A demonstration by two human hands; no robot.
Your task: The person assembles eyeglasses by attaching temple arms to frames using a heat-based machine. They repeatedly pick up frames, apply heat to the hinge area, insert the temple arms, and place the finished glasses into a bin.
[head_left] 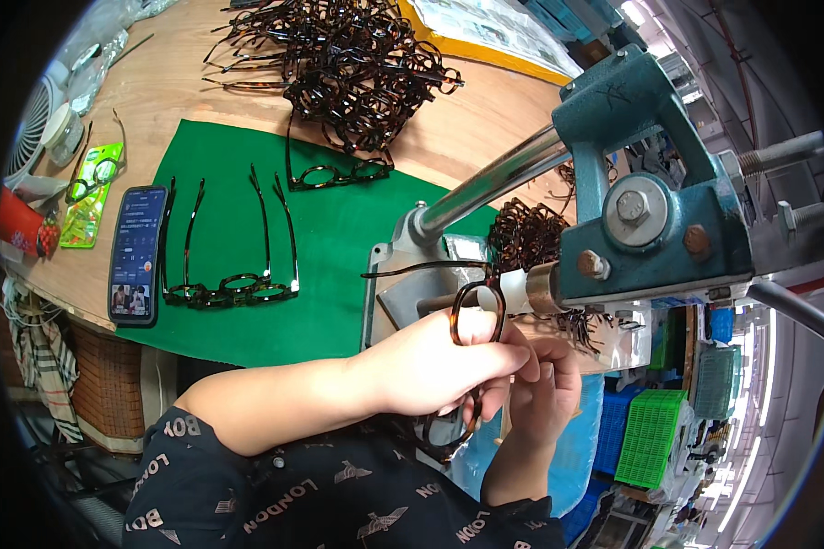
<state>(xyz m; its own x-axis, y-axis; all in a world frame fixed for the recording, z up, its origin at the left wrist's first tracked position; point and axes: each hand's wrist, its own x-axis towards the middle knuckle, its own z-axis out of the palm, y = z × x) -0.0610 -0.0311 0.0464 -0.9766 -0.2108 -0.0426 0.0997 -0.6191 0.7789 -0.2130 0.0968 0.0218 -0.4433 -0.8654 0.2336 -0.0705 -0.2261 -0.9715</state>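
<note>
My left hand (pixel 444 361) is closed around a tortoiseshell eyeglass frame (pixel 455 320), held on its side. One round rim shows above my thumb, the other below my fingers. A dark temple arm (pixel 421 268) reaches left from the upper rim. Beside it, my right hand (pixel 547 380) has its fingers curled and pinched close to the frame; what lies between them is too small or hidden to tell. Just beyond both hands stands a teal bench press (pixel 650 201), with a metal cylinder end (pixel 542 288) and something white close to the frame.
A large pile of tortoiseshell frames (pixel 357 73) lies at the back. Several frames (pixel 233 291) rest on a green mat (pixel 325 238) beside a phone (pixel 137 256). Loose brown temple arms (pixel 526 233) are heaped behind the press. A green crate (pixel 650 437) stands at right.
</note>
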